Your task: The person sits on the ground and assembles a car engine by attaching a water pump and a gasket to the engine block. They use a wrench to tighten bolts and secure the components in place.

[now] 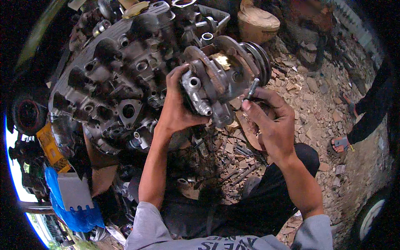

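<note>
My left hand [177,108] grips a greasy metal pump [235,81] from its left side, thumb and fingers wrapped around the body. A grooved black pulley [259,62] sits at the pump's far right end, and a bracket runs along its top. Between the thumb and fingers of my right hand [273,121] is a bolt [251,88], its threaded end pointing up beside the pump. Whether the bolt touches the pump, I cannot tell. The pump is held up in front of a pile of engine parts [141,66].
Broken rubble [314,121] covers the ground at the right, where another person's sandalled foot [340,144] stands. Several loose bolts [243,151] lie below my hands. A sack [258,23] stands at the back, a blue plastic sheet [79,214] at lower left, a wheel [373,216] at lower right.
</note>
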Action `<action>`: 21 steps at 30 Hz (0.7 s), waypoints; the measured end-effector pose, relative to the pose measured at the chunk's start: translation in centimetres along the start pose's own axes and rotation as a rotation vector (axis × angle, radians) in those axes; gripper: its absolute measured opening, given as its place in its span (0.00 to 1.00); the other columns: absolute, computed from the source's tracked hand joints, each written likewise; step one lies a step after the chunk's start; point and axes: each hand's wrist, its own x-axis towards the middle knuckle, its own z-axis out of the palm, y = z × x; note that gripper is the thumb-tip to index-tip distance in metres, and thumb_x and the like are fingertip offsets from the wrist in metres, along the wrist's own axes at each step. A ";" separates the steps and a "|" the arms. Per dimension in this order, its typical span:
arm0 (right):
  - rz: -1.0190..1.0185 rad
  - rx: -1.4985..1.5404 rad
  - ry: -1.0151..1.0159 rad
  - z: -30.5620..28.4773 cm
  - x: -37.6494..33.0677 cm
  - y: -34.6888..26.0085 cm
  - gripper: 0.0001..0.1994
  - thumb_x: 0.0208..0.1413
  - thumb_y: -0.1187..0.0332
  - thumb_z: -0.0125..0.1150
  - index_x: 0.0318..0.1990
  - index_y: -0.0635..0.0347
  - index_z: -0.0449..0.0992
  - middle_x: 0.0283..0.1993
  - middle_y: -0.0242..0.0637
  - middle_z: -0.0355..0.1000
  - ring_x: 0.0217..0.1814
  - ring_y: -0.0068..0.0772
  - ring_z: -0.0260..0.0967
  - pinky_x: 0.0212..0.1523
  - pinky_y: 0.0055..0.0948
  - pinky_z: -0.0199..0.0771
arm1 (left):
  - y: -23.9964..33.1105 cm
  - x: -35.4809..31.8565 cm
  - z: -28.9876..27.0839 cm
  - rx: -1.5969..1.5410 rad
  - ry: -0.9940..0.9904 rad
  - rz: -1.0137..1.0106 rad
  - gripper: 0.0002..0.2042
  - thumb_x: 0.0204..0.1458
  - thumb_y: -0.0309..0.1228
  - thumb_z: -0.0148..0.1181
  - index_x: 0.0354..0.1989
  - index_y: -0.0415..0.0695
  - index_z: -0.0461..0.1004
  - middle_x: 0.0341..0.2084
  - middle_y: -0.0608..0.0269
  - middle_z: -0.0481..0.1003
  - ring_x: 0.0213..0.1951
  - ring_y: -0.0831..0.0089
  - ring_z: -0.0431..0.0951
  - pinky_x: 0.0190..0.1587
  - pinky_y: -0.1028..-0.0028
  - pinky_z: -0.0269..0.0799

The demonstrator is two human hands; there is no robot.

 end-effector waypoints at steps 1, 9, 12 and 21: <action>0.065 -0.003 0.001 0.1 -0.3 -0.5 0.10 0.56 0.70 0.68 0.44 0.61 0.79 0.35 0.29 0.77 0.32 0.12 0.70 0.31 0.15 0.69 | 0.1 0.0 0.1 0.023 0.016 0.031 0.62 0.13 0.32 0.80 0.68 0.42 0.51 0.62 0.46 0.57 0.65 0.48 0.58 0.68 0.57 0.54; 0.048 -0.257 0.003 1.5 -2.1 -1.4 0.12 0.54 0.68 0.69 0.44 0.61 0.79 0.36 0.29 0.77 0.31 0.14 0.70 0.29 0.15 0.67 | 0.2 -0.4 -0.5 0.109 0.051 0.076 0.66 0.10 0.37 0.80 0.70 0.42 0.52 0.65 0.47 0.57 0.67 0.47 0.56 0.71 0.57 0.51; -0.002 -0.275 0.036 2.8 -2.5 -1.3 0.12 0.55 0.66 0.69 0.44 0.60 0.79 0.35 0.30 0.77 0.33 0.15 0.71 0.33 0.16 0.70 | 0.5 -0.5 -0.7 0.104 0.066 0.075 0.64 0.12 0.34 0.79 0.71 0.51 0.53 0.63 0.42 0.56 0.64 0.43 0.59 0.67 0.55 0.59; -0.104 -0.556 0.066 5.1 -2.0 1.8 0.11 0.56 0.65 0.67 0.41 0.60 0.74 0.38 0.37 0.76 0.38 0.25 0.74 0.35 0.24 0.72 | 0.4 -0.7 -0.5 0.109 0.086 0.110 0.62 0.16 0.35 0.79 0.72 0.59 0.53 0.62 0.37 0.56 0.62 0.37 0.59 0.63 0.51 0.64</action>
